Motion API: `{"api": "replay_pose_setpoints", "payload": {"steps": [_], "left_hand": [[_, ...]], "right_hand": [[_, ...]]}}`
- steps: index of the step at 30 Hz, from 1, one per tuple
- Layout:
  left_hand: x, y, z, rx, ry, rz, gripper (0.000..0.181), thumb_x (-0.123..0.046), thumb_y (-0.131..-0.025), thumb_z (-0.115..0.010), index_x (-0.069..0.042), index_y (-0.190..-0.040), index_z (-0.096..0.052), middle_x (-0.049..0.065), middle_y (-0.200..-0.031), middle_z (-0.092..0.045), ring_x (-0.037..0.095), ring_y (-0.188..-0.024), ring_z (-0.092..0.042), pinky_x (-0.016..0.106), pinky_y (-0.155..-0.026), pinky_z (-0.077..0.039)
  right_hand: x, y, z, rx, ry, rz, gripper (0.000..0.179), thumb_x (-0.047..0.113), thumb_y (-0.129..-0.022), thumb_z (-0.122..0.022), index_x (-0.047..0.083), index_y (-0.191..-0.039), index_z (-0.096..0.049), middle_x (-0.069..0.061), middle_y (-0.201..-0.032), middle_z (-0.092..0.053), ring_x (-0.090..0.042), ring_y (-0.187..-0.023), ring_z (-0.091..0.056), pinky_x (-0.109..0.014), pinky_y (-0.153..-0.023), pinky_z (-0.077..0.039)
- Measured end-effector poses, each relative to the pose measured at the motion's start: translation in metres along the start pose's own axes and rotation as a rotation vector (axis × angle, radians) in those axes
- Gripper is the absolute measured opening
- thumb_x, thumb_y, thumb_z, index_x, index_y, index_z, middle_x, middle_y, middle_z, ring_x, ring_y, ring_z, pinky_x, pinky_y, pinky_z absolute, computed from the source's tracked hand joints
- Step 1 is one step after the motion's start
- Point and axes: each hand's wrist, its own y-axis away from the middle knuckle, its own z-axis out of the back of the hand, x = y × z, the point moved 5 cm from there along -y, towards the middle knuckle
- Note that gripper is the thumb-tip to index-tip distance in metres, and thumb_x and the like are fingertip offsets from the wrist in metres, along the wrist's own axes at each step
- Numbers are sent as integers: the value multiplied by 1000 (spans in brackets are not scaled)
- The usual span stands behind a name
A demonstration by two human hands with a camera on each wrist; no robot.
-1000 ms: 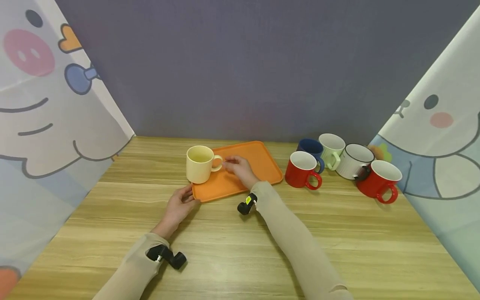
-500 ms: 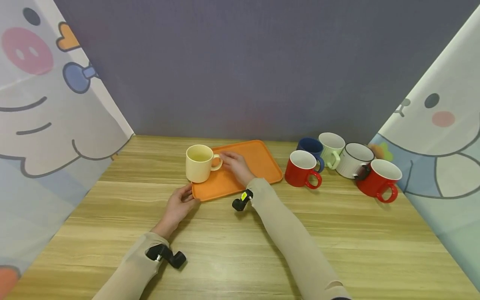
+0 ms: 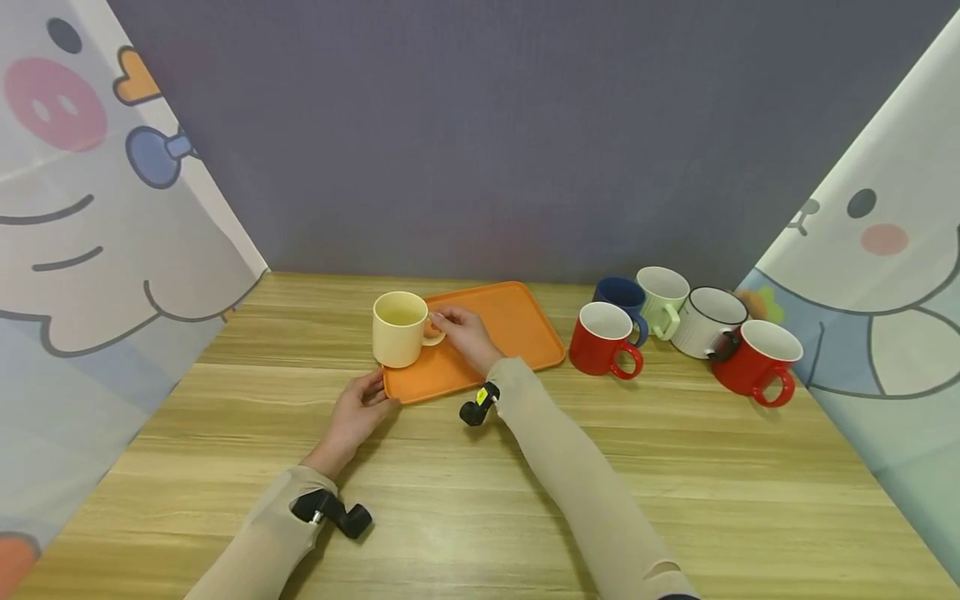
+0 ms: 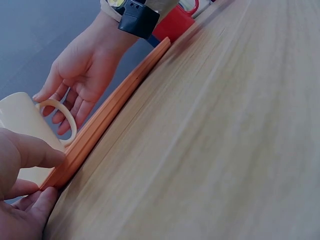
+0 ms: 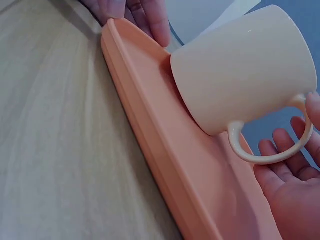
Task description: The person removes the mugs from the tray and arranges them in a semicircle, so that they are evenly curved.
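Note:
A pale yellow mug (image 3: 396, 340) stands upright at the left end of an orange tray (image 3: 517, 321), its handle pointing right. My right hand (image 3: 468, 337) holds that handle, with the thumb at its top and the fingers curved behind the loop, as the right wrist view shows around the handle (image 5: 272, 159). The near left corner of the tray is gripped by my left hand (image 3: 358, 414). In the left wrist view its fingers and thumb lie on both sides of the tray corner (image 4: 60, 172), close beside the mug.
Right of the tray stand a red mug (image 3: 592, 346), a blue mug (image 3: 618, 292), a pale green mug (image 3: 662, 292), a white mug with a dark rim (image 3: 701, 325) and another red mug (image 3: 746, 367). A grey partition (image 3: 487, 150) closes off the back of the wooden table (image 3: 480, 500).
My right hand has moved left, from just beside the handle onto it. The left hand, the tray and the mug have stayed in place.

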Motion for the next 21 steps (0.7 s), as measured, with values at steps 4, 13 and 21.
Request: {"api": "replay_pose_setpoints", "payload": {"steps": [4, 13, 21], "left_hand": [[-1, 0, 0, 3, -1, 0, 61, 6, -80, -62, 10, -135, -35, 28, -125, -40, 39, -113, -49, 17, -84, -48], [0, -1, 0, 9, 27, -3, 61, 9, -79, -61, 11, -135, -35, 29, -125, -41, 39, -114, -48, 16, -83, -48], [2, -2, 0, 11, 9, -1, 61, 7, -80, -62, 9, -135, -36, 27, -125, -42, 36, -115, -48, 16, -84, -48]], "right_hand": [[-1, 1, 1, 31, -7, 9, 22, 19, -89, -61, -1, -96, -62, -14, -98, -63, -20, -92, -57, -28, -80, -48], [-1, 5, 2, 212, -17, 33, 31, 18, -92, -56, -12, -97, -59, -23, -94, -63, -29, -92, -57, -37, -93, -44], [1, 11, 0, 243, -78, 37, 24, 9, -91, -55, -13, -98, -60, -4, -78, -65, -15, -78, -60, -29, -84, -49]]}}
